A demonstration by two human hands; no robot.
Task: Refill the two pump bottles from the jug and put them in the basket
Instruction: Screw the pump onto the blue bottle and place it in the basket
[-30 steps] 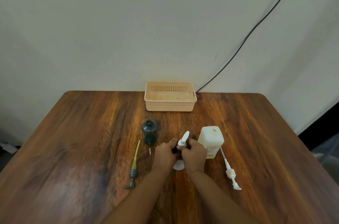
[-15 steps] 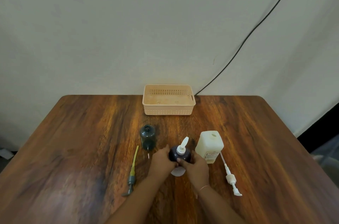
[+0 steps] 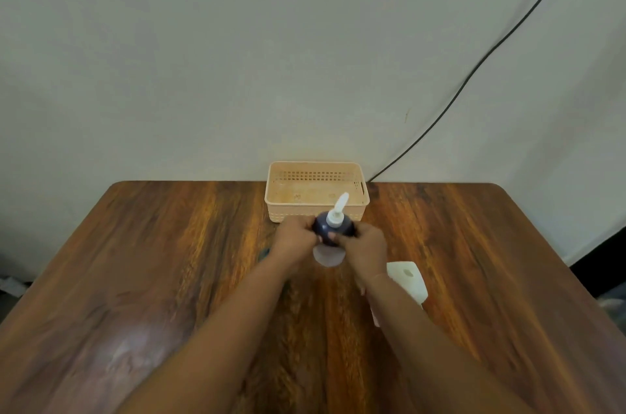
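- Plenty of bare table [image 3: 135, 278] lying open left and right of the arms; basket [image 3: 316, 191] sitting at the far edge.
- Forearms covering the middle ground; white jug [image 3: 408, 280] partly hidden beside the right arm.
- Left hand [image 3: 293, 241] and right hand [image 3: 367, 247] both clamping the dark pump bottle [image 3: 330, 227], just before the basket; its fill level is unreadable.

A brown wooden table [image 3: 135, 278] is filling the lower frame, while a black cable [image 3: 491, 51] is running diagonally down the pale wall [image 3: 203, 41] at upper right.
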